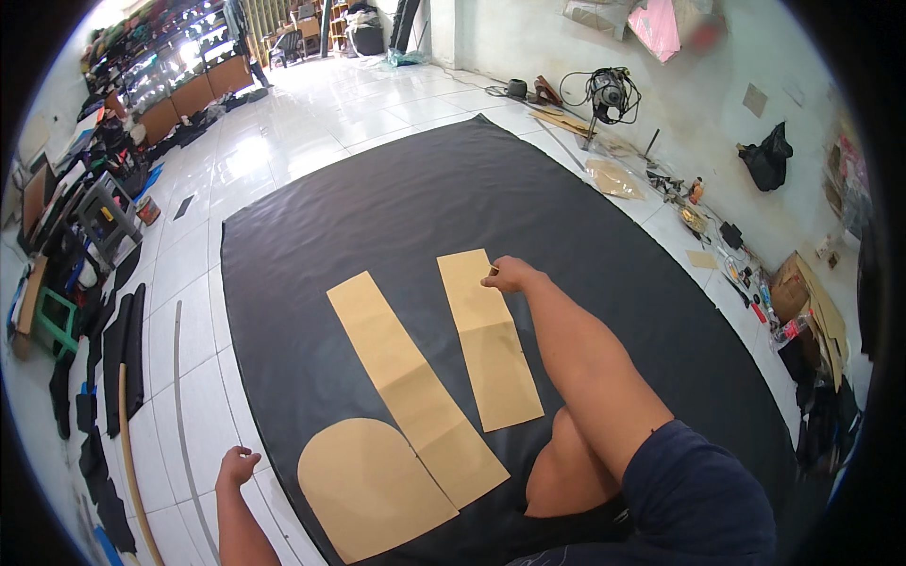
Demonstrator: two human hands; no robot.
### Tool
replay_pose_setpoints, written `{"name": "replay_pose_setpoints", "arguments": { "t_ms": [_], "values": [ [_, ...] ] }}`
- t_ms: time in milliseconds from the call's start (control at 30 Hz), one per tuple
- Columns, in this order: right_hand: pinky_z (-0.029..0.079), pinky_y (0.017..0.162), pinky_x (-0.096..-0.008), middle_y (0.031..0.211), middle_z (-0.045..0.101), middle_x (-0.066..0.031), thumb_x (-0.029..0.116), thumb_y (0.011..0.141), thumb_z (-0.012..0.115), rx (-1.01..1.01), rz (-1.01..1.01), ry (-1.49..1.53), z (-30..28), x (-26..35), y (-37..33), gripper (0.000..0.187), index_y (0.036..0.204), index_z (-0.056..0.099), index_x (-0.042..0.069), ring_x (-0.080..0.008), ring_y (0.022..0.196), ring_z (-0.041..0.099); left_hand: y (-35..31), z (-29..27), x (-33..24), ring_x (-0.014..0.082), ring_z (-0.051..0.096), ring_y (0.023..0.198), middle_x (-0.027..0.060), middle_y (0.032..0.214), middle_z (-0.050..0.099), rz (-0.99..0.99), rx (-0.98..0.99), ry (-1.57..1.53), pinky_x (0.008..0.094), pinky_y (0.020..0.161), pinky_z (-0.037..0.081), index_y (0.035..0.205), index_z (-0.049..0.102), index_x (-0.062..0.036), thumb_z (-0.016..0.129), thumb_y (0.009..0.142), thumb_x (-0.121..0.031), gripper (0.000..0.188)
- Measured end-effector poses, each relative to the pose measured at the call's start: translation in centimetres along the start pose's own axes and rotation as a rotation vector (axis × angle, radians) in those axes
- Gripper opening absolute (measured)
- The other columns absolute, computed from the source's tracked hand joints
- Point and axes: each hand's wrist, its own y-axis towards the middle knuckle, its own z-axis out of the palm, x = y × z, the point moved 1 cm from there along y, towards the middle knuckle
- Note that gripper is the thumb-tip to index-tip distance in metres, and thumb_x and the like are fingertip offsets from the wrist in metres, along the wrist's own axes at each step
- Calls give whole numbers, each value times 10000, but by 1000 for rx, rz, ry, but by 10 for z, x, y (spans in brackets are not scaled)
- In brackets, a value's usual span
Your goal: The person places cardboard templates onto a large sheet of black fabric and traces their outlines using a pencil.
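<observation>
A large sheet of black material [377,208] is spread over the floor, and three tan paper pattern pieces lie on it. One is a rounded, arch-shaped piece [373,491] at the near left. Touching its right side is a long strip [415,387], running away to the upper left. A shorter strip [491,340] lies to the right, creased across. My right hand [514,274] is at that strip's far right edge, fingers pinched around something small and pale that I cannot make out. My left hand [239,466], loosely closed with nothing visible in it, hovers over the tiles beside the sheet.
My bent knee [571,472] rests near the shorter strip. On the left are a long wooden stick [127,453], a metal ruler-like strip [177,377] and a grey stool [109,222]. Along the right wall stand a fan-like machine [612,94], a plastic bottle [793,327] and cardboard [821,311].
</observation>
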Motion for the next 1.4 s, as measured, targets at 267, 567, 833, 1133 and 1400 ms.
{"name": "replay_pose_setpoints", "arguments": {
  "t_ms": [267, 567, 833, 1133, 1400],
  "values": [
    [502, 932, -417, 1145, 700, -154, 457, 852, 689, -23, 7, -1, -2, -2, -5, 474, 1094, 691, 50, -314, 1098, 647, 17, 7, 13, 367, 641, 1120, 257, 1153, 680, 21, 19, -1, 415, 964, 503, 1127, 682, 26, 745, 790, -324, 490],
    [462, 1046, -432, 1357, 611, -96, 424, 872, 690, 73, 86, -4, -7, 6, -6, 592, 1360, 578, 107, -285, 1265, 564, 12, 5, 12, 327, 693, 935, 237, 1010, 709, 32, -4, -3, 412, 840, 543, 1115, 672, 29, 750, 789, -306, 475],
    [462, 1049, -427, 1369, 601, -107, 420, 869, 701, 82, 72, -6, -7, 3, -4, 605, 1365, 572, 101, -291, 1269, 561, 11, 6, 16, 274, 700, 782, 220, 901, 713, 66, -12, -21, 392, 731, 554, 1107, 661, 34, 750, 794, -284, 455],
    [500, 943, -417, 1171, 695, -155, 439, 851, 711, 6, -11, 22, -4, 0, -6, 497, 1166, 678, 55, -316, 1106, 646, 11, 5, 20, 280, 700, 807, 229, 928, 712, 57, -27, 1, 391, 755, 553, 1115, 665, 38, 748, 793, -295, 470],
    [499, 926, -414, 1142, 696, -157, 441, 864, 715, 11, 29, 15, -9, -7, -12, 456, 1095, 685, 50, -302, 1082, 651, 4, 4, -2, 337, 681, 1002, 251, 1055, 702, 15, 41, -21, 411, 876, 532, 1126, 671, 31, 742, 797, -313, 481]
  ]
}}
